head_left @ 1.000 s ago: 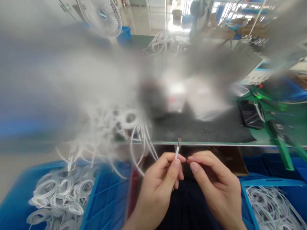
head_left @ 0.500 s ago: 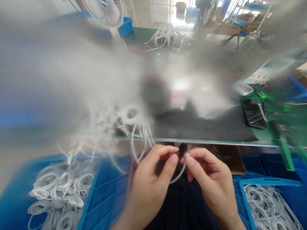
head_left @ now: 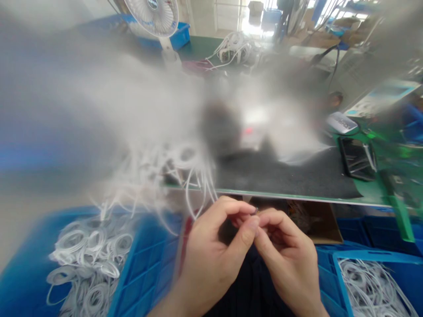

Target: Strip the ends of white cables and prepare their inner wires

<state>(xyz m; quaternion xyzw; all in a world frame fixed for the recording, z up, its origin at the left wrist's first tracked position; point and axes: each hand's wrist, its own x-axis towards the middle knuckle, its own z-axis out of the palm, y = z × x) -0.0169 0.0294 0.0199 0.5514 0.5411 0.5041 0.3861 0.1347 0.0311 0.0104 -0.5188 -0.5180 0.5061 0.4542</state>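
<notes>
In front of my lap, just below the table's edge, my left hand (head_left: 220,246) and my right hand (head_left: 286,253) meet at their fingertips. Thumb and forefinger of each are pinched together. A tiny dark piece (head_left: 255,211) shows at the left forefinger's tip, too small to name. The white cable seen earlier between the right thumb and forefinger is now covered by the fingers. Left of my hands, a bunch of white cables (head_left: 200,178) hangs over the table's edge.
Coiled white cables (head_left: 94,259) fill a blue crate (head_left: 124,275) at left. Another blue bin (head_left: 366,255) at right holds loose white cables (head_left: 366,281). On the table lie a black mat (head_left: 297,178), a phone (head_left: 357,158) and green-handled pliers (head_left: 401,215). Haze blurs the middle.
My left hand has moved right until its fingertips meet those of my right hand. The cable in the right hand has gone out of sight behind the fingers. The view has shifted slightly.
</notes>
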